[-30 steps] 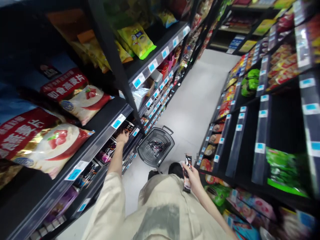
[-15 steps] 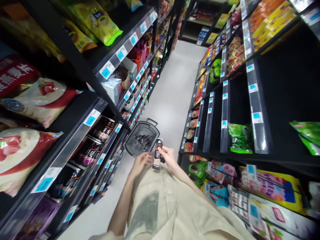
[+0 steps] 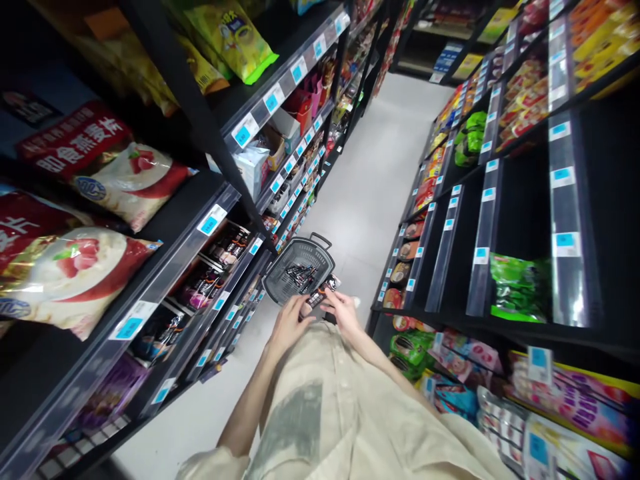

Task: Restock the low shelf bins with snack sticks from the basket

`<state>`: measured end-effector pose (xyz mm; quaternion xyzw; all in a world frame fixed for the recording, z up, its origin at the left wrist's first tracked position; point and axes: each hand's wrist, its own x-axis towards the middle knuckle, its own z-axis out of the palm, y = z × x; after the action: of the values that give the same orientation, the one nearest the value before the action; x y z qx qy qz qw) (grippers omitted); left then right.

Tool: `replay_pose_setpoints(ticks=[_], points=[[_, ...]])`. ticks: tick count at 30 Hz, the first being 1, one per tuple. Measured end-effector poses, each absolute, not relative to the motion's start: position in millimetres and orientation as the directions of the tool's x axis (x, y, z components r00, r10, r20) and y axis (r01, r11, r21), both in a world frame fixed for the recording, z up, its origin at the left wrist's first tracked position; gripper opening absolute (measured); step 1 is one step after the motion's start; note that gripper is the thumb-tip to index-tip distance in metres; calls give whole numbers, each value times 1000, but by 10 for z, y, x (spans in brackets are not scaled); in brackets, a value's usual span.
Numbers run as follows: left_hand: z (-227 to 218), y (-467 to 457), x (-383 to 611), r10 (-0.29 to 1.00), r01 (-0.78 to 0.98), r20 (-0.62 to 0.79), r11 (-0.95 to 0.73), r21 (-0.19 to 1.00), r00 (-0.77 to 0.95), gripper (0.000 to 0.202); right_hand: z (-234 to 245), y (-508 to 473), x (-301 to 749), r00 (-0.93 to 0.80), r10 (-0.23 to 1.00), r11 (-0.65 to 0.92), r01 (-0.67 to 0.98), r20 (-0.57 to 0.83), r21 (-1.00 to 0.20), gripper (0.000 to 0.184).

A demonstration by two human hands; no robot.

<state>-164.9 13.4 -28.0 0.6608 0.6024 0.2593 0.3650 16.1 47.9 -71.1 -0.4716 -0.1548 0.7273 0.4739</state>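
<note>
A small dark snack packet (image 3: 317, 295) with white lettering is held tilted in front of my body, one end in each hand. My left hand (image 3: 294, 319) closes on its lower left end. The fingers of my right hand (image 3: 342, 311) grip the upper right end. Just beyond the packet, a grey shopping basket (image 3: 270, 283) stands on the floor with its handle (image 3: 321, 239) at the far side. Several similar dark packets (image 3: 300, 275) lie in the basket.
The left shelf holds oatmeal bags (image 3: 85, 267) and, lower down, boxes of dark packets (image 3: 203, 287). On the right shelf are green bags (image 3: 517, 287), with more snack bags (image 3: 565, 400) below. A pale floor aisle (image 3: 365, 153) runs ahead between the shelves.
The packet has turned from upright to slanted. My left hand, apart from it before, now holds its left end. The view has shifted, so the shelves and basket sit further right.
</note>
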Motion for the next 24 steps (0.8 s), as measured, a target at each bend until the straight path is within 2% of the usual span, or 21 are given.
replay_pose_setpoints(ticks=[3,6,9,11,15,20,22,24], points=[[-372,122,-1506,987,524,-139,77,848,79,50,-675,463,201,-135,850,-491,-554,-510,-672,48],[-435,136,-1402,945,165,-327,319,933,28,53,-673,450,265,-150,862,-475,-573,-485,-668,51],[-408,148,-1354,869,-222,-489,493,841,76,52,-722,433,296,-158,865,-483,-521,-476,-704,47],[-367,156,-1347,850,-333,-519,516,789,87,47,-761,423,293,-164,858,-500,-489,-487,-715,44],[-338,179,-1352,850,-376,-521,507,775,73,45,-788,431,277,-178,845,-523,-475,-505,-707,42],[-478,175,-1363,846,-396,-534,495,774,14,61,-776,474,284,-193,844,-524,-494,-501,-694,40],[-572,193,-1421,862,-352,-504,456,817,-53,61,-788,476,283,-205,839,-534,-491,-505,-688,41],[-659,261,-1553,886,-232,-438,400,887,-149,63,-811,467,283,-215,829,-550,-473,-516,-688,42]])
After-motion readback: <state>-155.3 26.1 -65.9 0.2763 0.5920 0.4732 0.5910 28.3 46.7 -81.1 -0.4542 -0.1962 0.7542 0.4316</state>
